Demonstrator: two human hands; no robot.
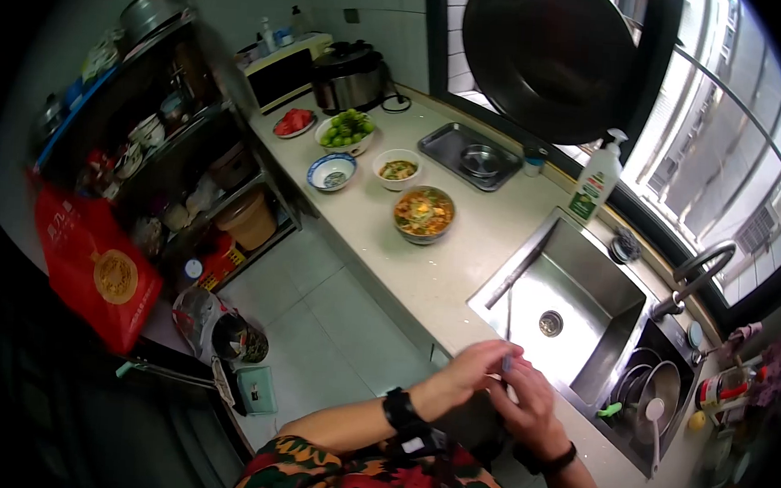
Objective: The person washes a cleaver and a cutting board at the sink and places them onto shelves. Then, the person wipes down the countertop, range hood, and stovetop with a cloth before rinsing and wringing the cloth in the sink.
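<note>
My left hand (472, 372) and my right hand (528, 403) meet at the near-left edge of the steel sink (615, 298), fingers closed together. A thin dark stick-like utensil (508, 318) points away from them over the sink; its exact kind is not clear. Its lower end is hidden by the fingers, where a small bluish-grey bit shows. On the counter, left of the sink, sits a bowl of food in reddish broth (425, 212). Behind it are a smaller bowl of soup (398, 169) and a blue-rimmed bowl (331, 172).
Green fruit (347, 129), red fruit pieces (294, 123), a pressure cooker (345, 76) and a metal tray (450, 147) line the counter's back. A soap bottle (597, 178) and faucet (697, 276) stand behind the sink. Pans (658, 395) fill its right basin. Shelves are left.
</note>
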